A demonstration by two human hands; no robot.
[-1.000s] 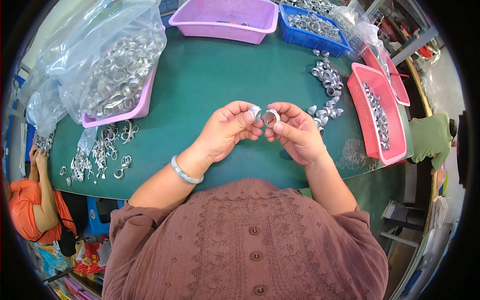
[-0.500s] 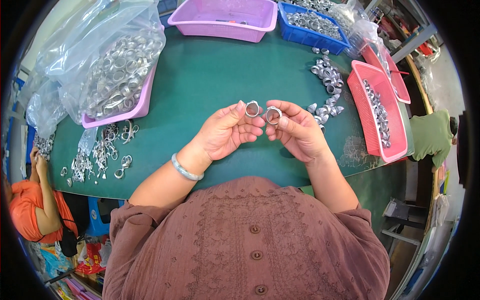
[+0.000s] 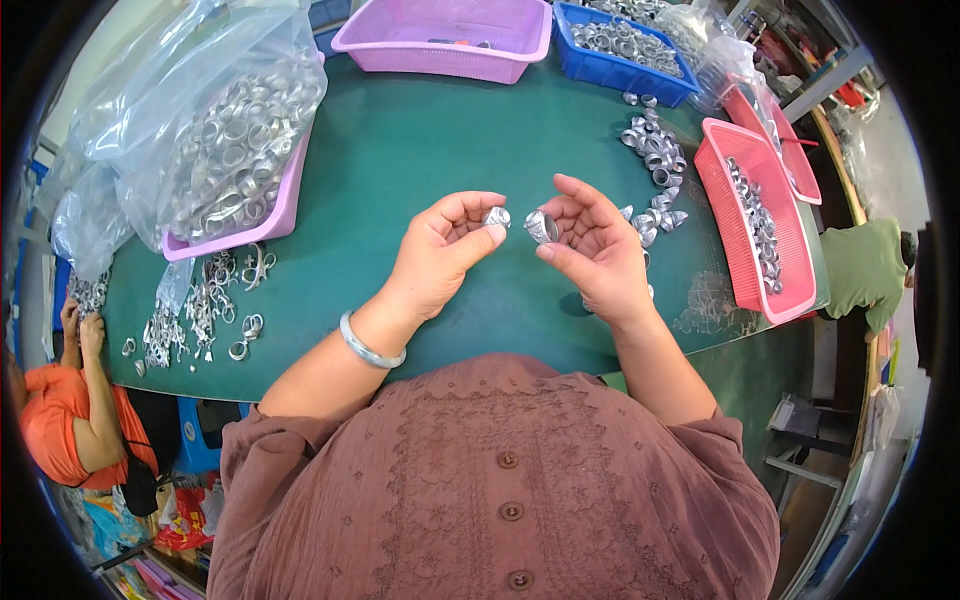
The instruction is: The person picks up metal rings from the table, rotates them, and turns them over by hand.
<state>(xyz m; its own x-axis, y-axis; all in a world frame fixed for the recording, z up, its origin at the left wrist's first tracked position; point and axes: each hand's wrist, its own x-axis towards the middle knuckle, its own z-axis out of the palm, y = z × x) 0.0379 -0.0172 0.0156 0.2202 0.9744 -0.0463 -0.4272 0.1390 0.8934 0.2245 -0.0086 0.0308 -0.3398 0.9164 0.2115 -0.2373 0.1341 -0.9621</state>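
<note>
Over the near middle of the green table, my left hand (image 3: 425, 262) pinches a silver-coloured metal ring (image 3: 497, 217) between thumb and fingers. A second wide-faced silver ring (image 3: 541, 227) is at the fingers of my right hand (image 3: 612, 268), close beside the first one but apart from it. My right index finger is raised and its thumb is below the ring; the exact contact is hard to see. Behind my right hand lies a loose line of similar silver rings (image 3: 655, 150), partly hidden by the fingers.
A bulging clear bag of rings (image 3: 235, 135) fills a purple basket at left, with small metal jewellery (image 3: 210, 300) before it. Farther back are a purple basket (image 3: 440, 60) and a blue tray (image 3: 625, 78); a pink basket (image 3: 745, 215) stands right. A co-worker in orange (image 3: 75, 420) works at left.
Both rings have been turned, so their openings no longer face up at me. My right fingers have spread and the index finger has lifted; my left fingers have curled in.
</note>
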